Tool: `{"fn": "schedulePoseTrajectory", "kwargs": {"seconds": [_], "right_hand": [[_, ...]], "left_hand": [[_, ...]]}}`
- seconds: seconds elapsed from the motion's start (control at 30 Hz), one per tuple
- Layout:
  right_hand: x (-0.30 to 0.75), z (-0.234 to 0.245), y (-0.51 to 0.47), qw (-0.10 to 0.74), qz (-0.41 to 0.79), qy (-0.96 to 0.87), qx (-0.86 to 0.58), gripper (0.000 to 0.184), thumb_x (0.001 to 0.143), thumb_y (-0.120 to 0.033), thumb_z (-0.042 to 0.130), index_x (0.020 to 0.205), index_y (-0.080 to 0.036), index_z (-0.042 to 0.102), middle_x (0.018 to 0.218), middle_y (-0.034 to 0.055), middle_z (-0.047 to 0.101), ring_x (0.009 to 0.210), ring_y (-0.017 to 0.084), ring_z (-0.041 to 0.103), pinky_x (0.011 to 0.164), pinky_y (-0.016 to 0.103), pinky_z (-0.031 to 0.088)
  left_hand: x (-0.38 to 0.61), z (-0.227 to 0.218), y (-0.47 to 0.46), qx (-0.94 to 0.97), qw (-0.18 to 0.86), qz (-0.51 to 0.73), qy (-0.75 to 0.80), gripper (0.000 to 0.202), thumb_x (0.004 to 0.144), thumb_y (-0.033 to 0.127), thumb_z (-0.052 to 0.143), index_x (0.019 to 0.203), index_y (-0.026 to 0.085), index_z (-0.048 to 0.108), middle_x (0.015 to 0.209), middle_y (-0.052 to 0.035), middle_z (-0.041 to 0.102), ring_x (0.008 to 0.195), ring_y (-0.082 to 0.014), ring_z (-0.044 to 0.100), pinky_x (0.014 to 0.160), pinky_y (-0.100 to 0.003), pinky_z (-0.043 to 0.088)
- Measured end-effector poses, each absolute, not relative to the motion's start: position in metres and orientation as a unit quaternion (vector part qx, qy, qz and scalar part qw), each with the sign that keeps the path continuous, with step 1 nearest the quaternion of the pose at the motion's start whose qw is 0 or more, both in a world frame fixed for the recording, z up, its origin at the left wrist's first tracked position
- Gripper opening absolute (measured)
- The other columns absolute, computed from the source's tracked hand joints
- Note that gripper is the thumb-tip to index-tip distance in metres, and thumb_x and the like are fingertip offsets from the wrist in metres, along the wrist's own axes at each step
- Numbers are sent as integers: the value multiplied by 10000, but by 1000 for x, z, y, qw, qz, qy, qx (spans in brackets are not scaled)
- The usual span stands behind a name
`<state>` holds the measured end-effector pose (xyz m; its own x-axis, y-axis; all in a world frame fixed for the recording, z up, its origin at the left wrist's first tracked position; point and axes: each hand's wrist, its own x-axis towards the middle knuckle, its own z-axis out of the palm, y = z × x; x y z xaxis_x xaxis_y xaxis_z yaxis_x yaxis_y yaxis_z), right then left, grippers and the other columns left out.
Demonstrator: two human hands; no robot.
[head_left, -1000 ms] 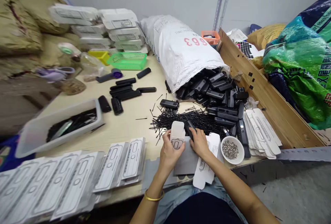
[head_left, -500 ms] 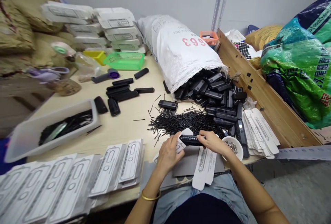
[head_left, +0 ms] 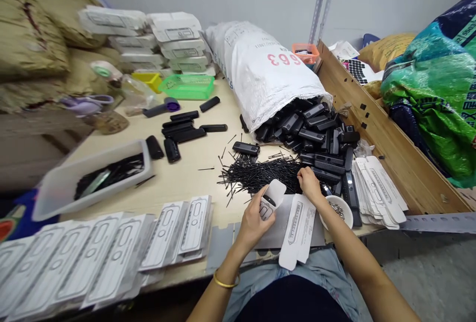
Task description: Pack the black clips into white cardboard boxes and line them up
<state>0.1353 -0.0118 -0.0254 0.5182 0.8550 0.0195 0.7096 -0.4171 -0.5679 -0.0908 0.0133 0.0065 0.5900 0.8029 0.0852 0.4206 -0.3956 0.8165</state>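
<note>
My left hand (head_left: pixel 256 219) grips a small white printed box (head_left: pixel 271 199) with a black part showing inside it, held just above a grey mat (head_left: pixel 275 225). My right hand (head_left: pixel 308 184) reaches forward to the edge of a heap of thin black pins (head_left: pixel 260 173), fingers curled down on the pins; what they pinch is hidden. A flat white carton blank (head_left: pixel 297 227) lies on the mat between my arms. A small white bowl of metal screws (head_left: pixel 336 211) sits right of my right wrist.
A white sack (head_left: pixel 266 71) spills black plastic casings (head_left: pixel 316 136) behind the pins. Flat white cartons (head_left: pixel 375 190) are stacked at right, packed sleeves (head_left: pixel 111 252) lie in a row at front left, and a clear tray (head_left: pixel 74 185) sits at left. A wooden board (head_left: pixel 386 143) edges the right side.
The black part went into the white box, which my left hand now holds alone. My right hand let go and moved forward-right to the pin heap.
</note>
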Motion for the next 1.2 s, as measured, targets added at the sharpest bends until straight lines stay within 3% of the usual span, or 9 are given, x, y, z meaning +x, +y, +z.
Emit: {"fn": "schedulePoseTrajectory", "kwargs": {"seconds": [0.33,0.43,0.6,0.7,0.83,0.9,1.0,1.1,1.2], "right_hand": [[128,-41,-13,349,184,-480,-784,77,752,-123,552,744,-190,589,805,31,569,773,162,532,711,263,403],[140,-36,-16,398,183,-459,-773,91,787,-189,551,709,-181,596,813,36,594,777,157,557,759,282,431],[146,4,-36,572,249,-362,-692,220,837,-368,529,962,-188,529,802,19,625,636,138,595,610,282,500],[121,28,-48,690,291,-302,-590,419,795,-334,619,1153,-255,417,766,-26,621,584,122,576,564,262,490],[92,36,-59,579,222,-459,-637,76,833,-275,577,887,-225,596,743,-6,612,693,136,551,676,278,450],[88,32,-62,518,198,-516,-653,123,856,-268,538,792,-211,626,805,22,614,791,157,543,752,301,434],[87,22,-60,553,193,-451,-673,214,813,-294,596,1011,-213,583,974,49,574,854,163,540,759,297,450],[76,11,-52,584,261,-403,-655,283,812,-319,585,1061,-203,520,918,29,573,784,152,555,695,280,465],[56,5,-48,576,226,-432,-656,158,880,-308,468,937,-193,561,867,34,590,811,168,560,741,315,455]], "left_hand": [[-57,-10,11,798,387,266,377,648,737,248,586,1336,150,359,1332,-137,466,1229,-246,441,1045,-405,345],[-58,-9,12,796,395,271,369,658,740,233,584,1349,163,343,1348,-132,450,1247,-244,421,1052,-407,335],[-55,-4,11,795,400,284,358,644,753,223,575,1352,179,343,1363,-124,436,1265,-241,401,1065,-409,315],[-50,-3,7,791,408,283,359,644,750,225,584,1347,181,347,1361,-125,436,1268,-245,396,1063,-417,315],[-48,-2,3,785,417,283,361,687,747,202,583,1368,203,291,1390,-117,401,1276,-235,386,1060,-416,313],[-49,-2,2,776,423,300,361,697,749,203,584,1369,219,267,1397,-116,385,1272,-233,391,1051,-414,320],[-51,-5,-1,767,440,315,345,532,752,194,576,1247,211,383,1266,-107,489,1164,-221,487,980,-394,387],[-51,-9,-7,770,472,307,301,375,731,136,558,1083,200,447,1165,-93,527,1106,-212,516,954,-391,403],[-48,-11,-11,729,527,313,303,586,722,158,602,1224,197,302,1285,-148,448,1189,-227,468,994,-411,373]]}}
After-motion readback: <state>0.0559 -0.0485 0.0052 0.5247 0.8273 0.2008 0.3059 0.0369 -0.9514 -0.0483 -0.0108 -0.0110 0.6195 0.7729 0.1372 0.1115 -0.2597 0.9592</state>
